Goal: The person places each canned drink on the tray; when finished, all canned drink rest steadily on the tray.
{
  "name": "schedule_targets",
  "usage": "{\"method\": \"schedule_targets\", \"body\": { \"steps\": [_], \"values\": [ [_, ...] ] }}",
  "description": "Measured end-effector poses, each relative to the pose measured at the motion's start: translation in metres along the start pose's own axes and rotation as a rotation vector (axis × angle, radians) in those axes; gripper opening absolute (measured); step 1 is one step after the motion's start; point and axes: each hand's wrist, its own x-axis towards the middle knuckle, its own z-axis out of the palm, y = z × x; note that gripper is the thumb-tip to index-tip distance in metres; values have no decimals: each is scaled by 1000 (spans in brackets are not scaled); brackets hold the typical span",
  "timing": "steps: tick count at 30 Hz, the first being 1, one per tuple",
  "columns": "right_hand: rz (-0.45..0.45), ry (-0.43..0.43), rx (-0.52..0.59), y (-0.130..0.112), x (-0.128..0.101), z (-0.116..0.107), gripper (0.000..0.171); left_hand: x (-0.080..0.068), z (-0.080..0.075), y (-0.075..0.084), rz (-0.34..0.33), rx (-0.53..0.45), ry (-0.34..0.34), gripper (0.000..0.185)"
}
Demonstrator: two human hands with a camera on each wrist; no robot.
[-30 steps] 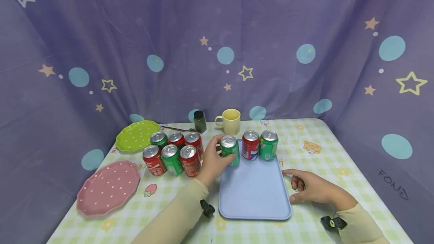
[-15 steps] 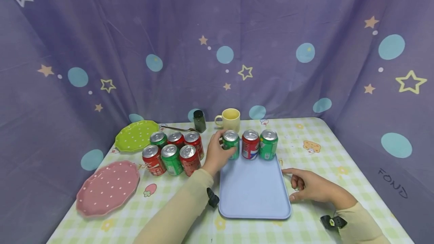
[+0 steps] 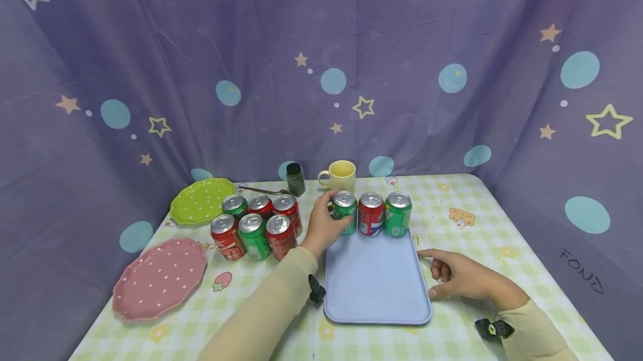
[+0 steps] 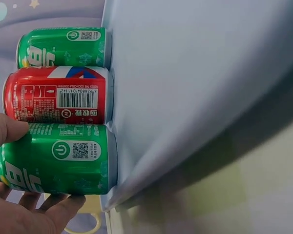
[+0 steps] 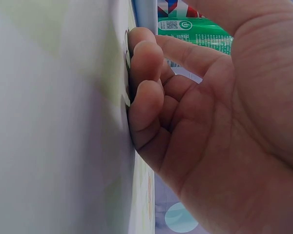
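My left hand grips an upright green soda can at the far left corner of a light blue tray. In the left wrist view, thumb and fingers lie on opposite sides of this green can. Beside it on the tray stand a red cola can and another green can, making one row along the far edge. My right hand rests at the tray's right edge, index finger stretched to the rim and thumb beside it. Its other fingers curl loosely against the tablecloth in the right wrist view.
Left of the tray stand several red and green cans in two rows. A pink plate and a green plate lie further left. Behind are a yellow mug, a dark jar and a thin spoon-like utensil.
My left hand has moved the green can back and slightly right, into line beside the red can on the tray. My right hand has stayed at the tray's edge.
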Motion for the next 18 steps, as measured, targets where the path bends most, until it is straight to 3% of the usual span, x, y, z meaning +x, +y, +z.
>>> {"method": "schedule_targets", "body": {
  "steps": [18],
  "values": [
    [-2,-4,-4,2,-1,0,89,-2,-1,-2,-6,8,-21,76]
  ]
}}
